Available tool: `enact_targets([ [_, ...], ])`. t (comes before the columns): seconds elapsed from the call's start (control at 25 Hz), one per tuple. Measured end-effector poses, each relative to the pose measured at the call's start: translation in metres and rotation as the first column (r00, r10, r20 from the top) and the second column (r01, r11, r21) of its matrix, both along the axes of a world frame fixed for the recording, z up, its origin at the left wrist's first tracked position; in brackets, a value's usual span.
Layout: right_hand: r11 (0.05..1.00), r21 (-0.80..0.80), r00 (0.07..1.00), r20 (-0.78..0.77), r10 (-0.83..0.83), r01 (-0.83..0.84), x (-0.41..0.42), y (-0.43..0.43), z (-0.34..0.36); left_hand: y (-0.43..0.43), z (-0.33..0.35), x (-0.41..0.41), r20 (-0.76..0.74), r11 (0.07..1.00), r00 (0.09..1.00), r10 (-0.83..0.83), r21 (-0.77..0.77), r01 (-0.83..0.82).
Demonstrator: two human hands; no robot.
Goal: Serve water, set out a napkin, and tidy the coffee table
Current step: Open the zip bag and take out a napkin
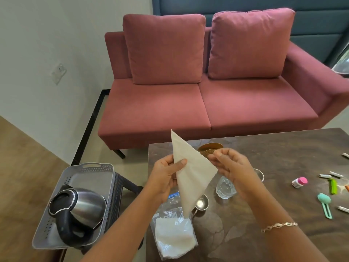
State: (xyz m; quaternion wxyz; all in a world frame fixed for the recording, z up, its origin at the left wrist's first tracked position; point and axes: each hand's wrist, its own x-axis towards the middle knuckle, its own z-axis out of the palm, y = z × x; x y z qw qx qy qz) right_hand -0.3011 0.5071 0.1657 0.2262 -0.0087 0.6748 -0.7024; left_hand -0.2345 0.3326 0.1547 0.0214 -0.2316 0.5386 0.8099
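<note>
Plastic packet (174, 237), on tabletop (273, 148), near edge. Above it, folded napkin (188, 176): left hand (164, 176) fingers pinching it; right hand (232, 167) fingers curled at its edge, grip unclear.

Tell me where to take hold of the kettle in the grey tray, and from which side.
Grip the kettle by its black handle, coming from above at the near end of the grey tray. The handle loops out clear of the rounded, smooth steel body, which offers no hold, and nothing covers it.
</note>
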Motion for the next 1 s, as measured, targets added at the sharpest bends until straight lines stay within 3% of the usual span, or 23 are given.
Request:
enact_targets([
  [0.2, 0.973, -0.233, 0.964, 0.26, 0.056, 0.006, 0.027, -0.008, -0.021, 0.001, -0.008, 0.001, 0.044, 0.983, 0.994, 0.098, 0.15, -0.104],
  [0.32, 0.977, -0.212, 0.964, 0.264, 0.035, 0.022, 0.033, -0.018, -0.027, 0.005, -0.015, 0.003, 0.072, 0.976, 0.986, 0.152, 0.144, -0.161],
  [0.48, 0.995, -0.069, 0.986, 0.155, -0.062, 0.073, 0.028, -0.018, -0.035, 0.015, -0.019, 0.007, 0.087, 0.973, 0.982, 0.169, 0.147, -0.18],
  [0.6, 0.995, 0.06, 0.996, -0.035, -0.078, 0.08, 0.013, -0.01, -0.04, 0.022, -0.024, 0.004, 0.108, 0.976, 0.982, 0.152, 0.139, -0.166],
  [0.84, 0.926, 0.368, 0.909, -0.409, 0.077, 0.086, -0.041, 0.032, -0.056, 0.034, -0.04, -0.024, 0.142, 0.982, 0.973, 0.181, 0.033, -0.187],
  [1.0, 0.903, 0.424, 0.88, -0.452, 0.145, 0.069, -0.096, 0.069, -0.069, 0.052, -0.056, -0.06, 0.216, 0.984, 0.964, 0.152, -0.123, -0.128],
])
